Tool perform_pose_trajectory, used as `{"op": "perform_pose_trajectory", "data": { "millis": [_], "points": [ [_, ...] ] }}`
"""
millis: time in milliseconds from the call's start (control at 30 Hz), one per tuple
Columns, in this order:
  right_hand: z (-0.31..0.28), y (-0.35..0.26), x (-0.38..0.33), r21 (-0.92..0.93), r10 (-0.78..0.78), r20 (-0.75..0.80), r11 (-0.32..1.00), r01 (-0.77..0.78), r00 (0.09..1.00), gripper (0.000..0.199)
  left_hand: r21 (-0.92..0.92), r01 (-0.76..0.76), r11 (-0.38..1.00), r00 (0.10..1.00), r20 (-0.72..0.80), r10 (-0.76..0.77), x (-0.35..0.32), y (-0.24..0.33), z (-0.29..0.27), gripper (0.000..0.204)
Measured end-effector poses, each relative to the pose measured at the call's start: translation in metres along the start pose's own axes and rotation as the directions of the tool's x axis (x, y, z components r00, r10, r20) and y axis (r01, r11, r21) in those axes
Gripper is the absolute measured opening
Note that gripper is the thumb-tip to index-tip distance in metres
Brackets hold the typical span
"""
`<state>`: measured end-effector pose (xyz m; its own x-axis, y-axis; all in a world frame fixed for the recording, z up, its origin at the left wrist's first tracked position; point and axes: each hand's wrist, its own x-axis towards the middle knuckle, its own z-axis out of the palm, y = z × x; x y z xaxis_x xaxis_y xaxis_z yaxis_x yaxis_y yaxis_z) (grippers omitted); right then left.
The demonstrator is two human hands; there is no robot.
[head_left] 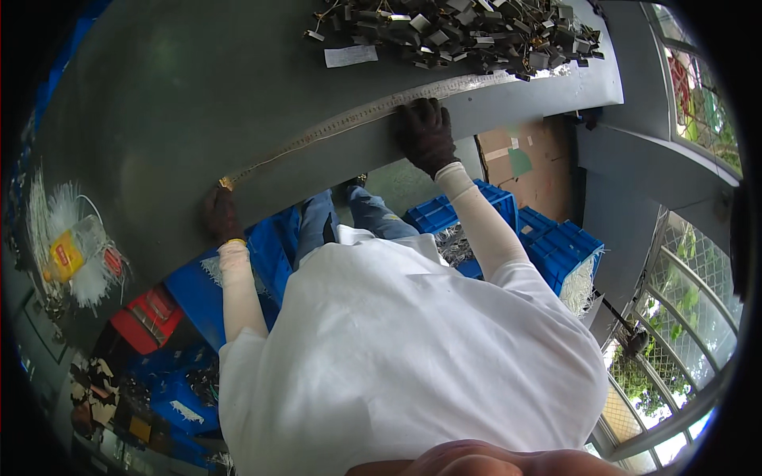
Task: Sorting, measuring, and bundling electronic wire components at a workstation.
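A long metal ruler (349, 119) lies aslant on the dark grey tabletop, near its front edge. Along the ruler's near side runs a thin cable (270, 163), stretched between my two dark-gloved hands. My left hand (220, 216) is closed at the cable's left end, where a small brass-coloured fitting (226, 183) shows beyond the fingertips. My right hand (427, 136) rests against the ruler farther right, its fingers bent together where the cable runs in; the grip itself is partly hidden by the glove.
A heap of small dark parts with wires (476, 36) covers the far right, beside a paper slip (351, 55). A bundle of clear strips (75, 246) lies at the left end. Blue crates (559, 246), a red stool-like item (148, 320) and cardboard (532, 163) stand below the table.
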<state>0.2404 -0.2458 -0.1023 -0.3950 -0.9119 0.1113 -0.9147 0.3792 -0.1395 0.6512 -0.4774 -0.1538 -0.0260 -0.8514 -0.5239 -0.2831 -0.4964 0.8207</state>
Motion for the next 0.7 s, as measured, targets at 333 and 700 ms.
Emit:
{"op": "perform_pose_trajectory", "data": {
  "millis": [333, 700],
  "points": [
    [0.005, 0.004, -0.003, 0.075, 0.039, 0.091, 0.996, -0.046, 0.995, 0.066, -0.023, -0.023, 0.999, 0.999, -0.044, 0.022, -0.010, 0.010, 0.006, 0.029],
    [0.007, 0.003, -0.005, 0.060, 0.059, 0.060, 0.996, -0.062, 0.996, 0.065, -0.037, -0.029, 0.999, 1.000, -0.013, 0.028, -0.009, 0.012, 0.004, 0.028]
  ]
}}
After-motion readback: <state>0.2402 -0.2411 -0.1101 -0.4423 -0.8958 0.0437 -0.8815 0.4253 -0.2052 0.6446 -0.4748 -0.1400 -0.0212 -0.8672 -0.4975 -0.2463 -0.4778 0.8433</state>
